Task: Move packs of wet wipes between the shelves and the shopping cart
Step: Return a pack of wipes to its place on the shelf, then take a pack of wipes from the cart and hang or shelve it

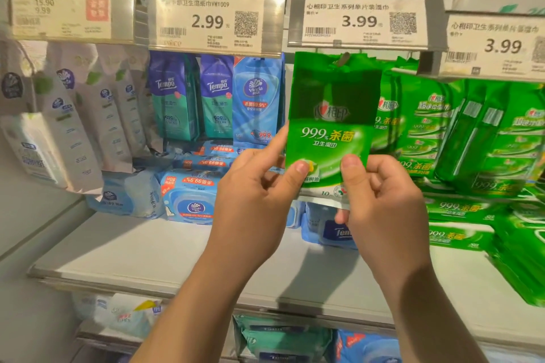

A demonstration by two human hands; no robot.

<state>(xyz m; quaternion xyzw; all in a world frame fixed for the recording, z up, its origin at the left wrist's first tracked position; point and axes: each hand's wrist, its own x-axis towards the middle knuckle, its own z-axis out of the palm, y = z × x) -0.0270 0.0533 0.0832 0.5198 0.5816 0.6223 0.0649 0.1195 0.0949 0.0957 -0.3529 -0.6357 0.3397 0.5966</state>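
As it hangs, green pack (pixel 330 127) pinched between hands (pixel 321 203).

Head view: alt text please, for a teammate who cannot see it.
Both hands, left hand and right hand, pinch the bottom of a green wet wipes pack at a hook under a 3.99 price tag.

A pale grey shelf (pixel 153 247) spans the middle under even store light; white price tags (pixel 365 20) line the rail at 12 o'clock.
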